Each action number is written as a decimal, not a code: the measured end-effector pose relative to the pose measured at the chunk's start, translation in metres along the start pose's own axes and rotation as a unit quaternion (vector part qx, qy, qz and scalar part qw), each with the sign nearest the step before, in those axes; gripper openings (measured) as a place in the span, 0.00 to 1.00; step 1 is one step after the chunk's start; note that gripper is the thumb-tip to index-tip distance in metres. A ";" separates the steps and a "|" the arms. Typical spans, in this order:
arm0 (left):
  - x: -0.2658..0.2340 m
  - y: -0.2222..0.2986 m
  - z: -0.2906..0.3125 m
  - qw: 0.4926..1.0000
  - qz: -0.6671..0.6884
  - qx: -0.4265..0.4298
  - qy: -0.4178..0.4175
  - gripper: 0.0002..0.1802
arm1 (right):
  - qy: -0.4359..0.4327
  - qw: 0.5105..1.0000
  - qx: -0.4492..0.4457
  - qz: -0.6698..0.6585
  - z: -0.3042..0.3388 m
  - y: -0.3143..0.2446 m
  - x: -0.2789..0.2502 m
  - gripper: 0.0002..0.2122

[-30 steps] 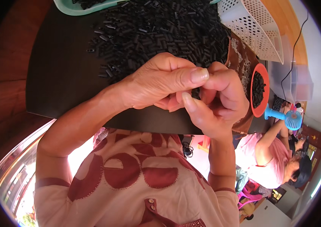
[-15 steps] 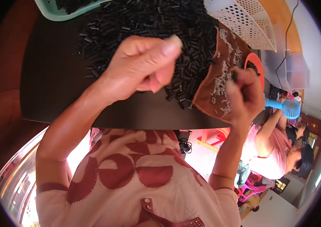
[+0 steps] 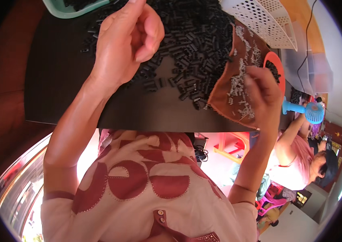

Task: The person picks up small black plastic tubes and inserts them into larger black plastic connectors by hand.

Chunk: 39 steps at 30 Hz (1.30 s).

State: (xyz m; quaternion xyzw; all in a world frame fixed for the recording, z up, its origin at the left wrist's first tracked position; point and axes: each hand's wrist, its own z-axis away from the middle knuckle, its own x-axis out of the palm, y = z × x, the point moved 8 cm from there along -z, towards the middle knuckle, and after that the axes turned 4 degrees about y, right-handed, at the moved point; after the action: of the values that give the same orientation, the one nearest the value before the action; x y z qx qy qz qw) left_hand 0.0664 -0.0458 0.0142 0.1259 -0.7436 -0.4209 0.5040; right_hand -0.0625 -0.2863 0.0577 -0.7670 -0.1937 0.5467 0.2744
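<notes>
My left hand is raised over the dark table, its fingers curled inward and its thumb stretched toward the top edge of the picture. Whatever it may hold is hidden. Beneath and beyond it lies a wide heap of short black plastic tubes. Over a brown cloth on the right hovers my right hand, slightly blurred, thumb and fingers drawn together; I cannot make out anything between them. Many tiny silvery springs are strewn across that cloth, close to the right fingertips.
An orange bowl with black pieces stands just beyond my right hand. Behind it is a white perforated basket. A green tray sits far left. At right are a blue hand fan and a seated person in pink.
My left hand has moved up and left, away from the near tubes. My right hand has shifted slightly; the small dark piece at its fingertips is no longer visible.
</notes>
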 end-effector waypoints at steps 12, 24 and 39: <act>-0.019 -0.007 -0.004 0.994 0.055 -0.044 0.085 0.32 | -0.143 0.969 -0.190 0.060 0.002 -0.095 0.111 0.08; -0.015 -0.008 -0.004 0.991 0.075 -0.079 0.083 0.30 | -0.123 0.959 -0.229 0.112 -0.005 -0.087 0.126 0.07; 0.024 -0.032 0.015 0.959 -0.200 -0.161 -0.116 0.22 | 0.075 0.959 -0.227 -0.152 -0.006 -0.095 0.074 0.10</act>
State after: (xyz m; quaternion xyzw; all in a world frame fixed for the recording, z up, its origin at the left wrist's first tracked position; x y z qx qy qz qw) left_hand 0.0348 -0.0722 0.0034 0.1394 -0.6791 -0.6390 0.3333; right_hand -0.0321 -0.1698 0.0651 -0.8094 -0.4058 0.3812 0.1865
